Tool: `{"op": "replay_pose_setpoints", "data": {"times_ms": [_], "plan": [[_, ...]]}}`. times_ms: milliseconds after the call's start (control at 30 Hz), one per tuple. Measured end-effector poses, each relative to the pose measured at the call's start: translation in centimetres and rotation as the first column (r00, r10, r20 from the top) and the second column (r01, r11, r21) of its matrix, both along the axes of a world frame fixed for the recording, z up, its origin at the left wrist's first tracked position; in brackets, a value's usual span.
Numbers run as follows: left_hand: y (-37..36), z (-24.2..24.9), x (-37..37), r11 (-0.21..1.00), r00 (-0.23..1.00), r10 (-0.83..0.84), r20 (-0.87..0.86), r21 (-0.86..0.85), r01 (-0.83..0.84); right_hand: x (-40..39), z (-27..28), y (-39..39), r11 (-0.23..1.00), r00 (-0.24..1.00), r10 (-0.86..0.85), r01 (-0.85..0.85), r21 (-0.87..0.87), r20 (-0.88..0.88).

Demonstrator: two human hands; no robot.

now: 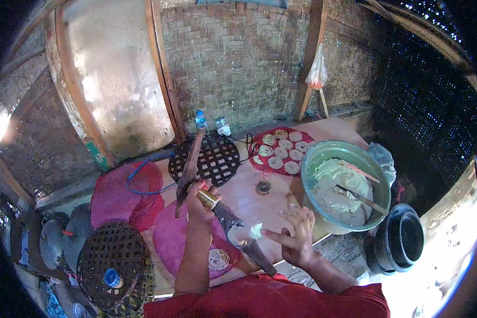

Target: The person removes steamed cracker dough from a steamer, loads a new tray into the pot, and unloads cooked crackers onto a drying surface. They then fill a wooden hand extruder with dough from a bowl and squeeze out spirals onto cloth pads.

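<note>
Rising along the far side, a woven wall (233, 69) stood behind the pale table (249, 199) where we worked. At the table's right end we had a green basin (384, 212) of pale dough (344, 183), with sticks lying in it. Pink mats (123, 192) covered the left part. A red mat (254, 153) with pale coils (296, 155) lay far, left of the basin, beside a black lattice tray (225, 159); another lattice tray (111, 249) sat near left, carrying a blue-topped container (113, 277).

Above the middle of the table we held two wooden bars. The brown bar (192, 159) had its long axis running near to far, the far end leaning slightly right towards the far lattice tray. The dark bar (258, 258) slanted from our left hand (199, 200) towards the near right, its near end by our red shirt (270, 297). Our left fingers were closed round the brass cylinder (207, 199), between the bars. Our right hand (298, 238) had its fingers open and partly bent, one reaching left towards white paste (241, 234) on the dark bar; we could not tell whether it touched. A small dark ring (263, 187) lay beyond, on the table.
</note>
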State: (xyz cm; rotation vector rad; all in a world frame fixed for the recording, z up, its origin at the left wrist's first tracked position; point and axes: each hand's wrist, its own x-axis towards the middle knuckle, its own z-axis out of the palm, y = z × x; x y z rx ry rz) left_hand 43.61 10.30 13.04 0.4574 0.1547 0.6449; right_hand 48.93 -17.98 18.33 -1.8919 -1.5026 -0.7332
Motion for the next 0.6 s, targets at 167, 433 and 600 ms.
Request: {"op": "replay_pose_setpoints", "data": {"times_ms": [167,433,600], "plan": [[-0.4,0.6,-0.1,1.0,1.0,-0.01,0.007,-0.011,0.01,0.1,0.7,0.8,1.0,0.999,0.014,-0.013,0.007,-0.048],[0.2,0.0,0.0,1.0,0.999,0.027,-0.03,0.001,-0.027,0.1,0.9,1.2,0.996,0.999,0.032,-0.032,-0.079,-0.005],[0.4,0.1,-0.2,1.0,1.0,-0.017,0.015,-0.026,0.017,0.3,0.8,1.1,0.998,1.0,0.028,-0.028,-0.05,-0.004]]}}
